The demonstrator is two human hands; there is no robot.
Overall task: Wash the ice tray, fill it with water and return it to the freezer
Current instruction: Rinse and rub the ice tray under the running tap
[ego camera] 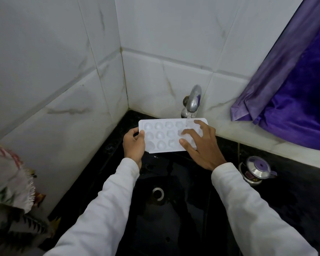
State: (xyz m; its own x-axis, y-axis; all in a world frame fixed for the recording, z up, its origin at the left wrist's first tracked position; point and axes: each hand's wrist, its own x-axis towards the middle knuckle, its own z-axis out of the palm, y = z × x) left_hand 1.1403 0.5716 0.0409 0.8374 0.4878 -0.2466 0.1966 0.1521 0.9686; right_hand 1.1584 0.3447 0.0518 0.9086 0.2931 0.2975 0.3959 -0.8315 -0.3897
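Observation:
A white ice tray [163, 137] with rows of round cups is held level over the black sink [174, 218], under the metal tap [193, 99]. Water runs from the tap onto the tray's right end. My left hand [134, 145] grips the tray's left edge, thumb on top. My right hand [199, 145] lies across the right end with fingers spread, touching the cups under the stream. The cups beneath that hand are hidden.
White tiled walls meet in a corner behind the sink. A small steel pot with a purple-knobbed lid [257, 169] stands on the black counter at right. A purple curtain [294, 89] hangs at upper right, a patterned cloth [9, 178] at left. The drain [158, 194] shows below.

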